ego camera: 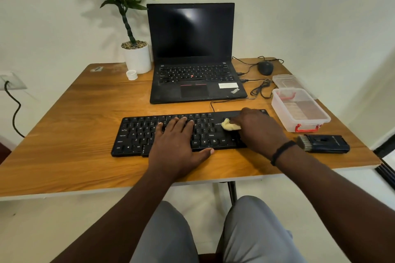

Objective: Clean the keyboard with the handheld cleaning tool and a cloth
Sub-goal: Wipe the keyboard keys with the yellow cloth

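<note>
A black keyboard point(136, 134) lies across the front of the wooden table point(74, 113). My left hand point(177, 143) rests flat on its middle keys with the fingers spread and straight. My right hand point(258, 130) covers the keyboard's right part and holds a small yellow cloth point(229, 125) against the keys; most of the cloth is hidden under the fingers. The dark handheld cleaning tool point(324, 143), with a brush at its left end, lies on the table to the right of the keyboard, apart from both hands.
An open black laptop point(192, 53) stands behind the keyboard. A clear plastic box point(299, 109) with red clips and its lid point(285, 80) sit at the right. A mouse point(265, 67) with cables, a potted plant point(136, 55) and a small white cap point(131, 74) stand at the back.
</note>
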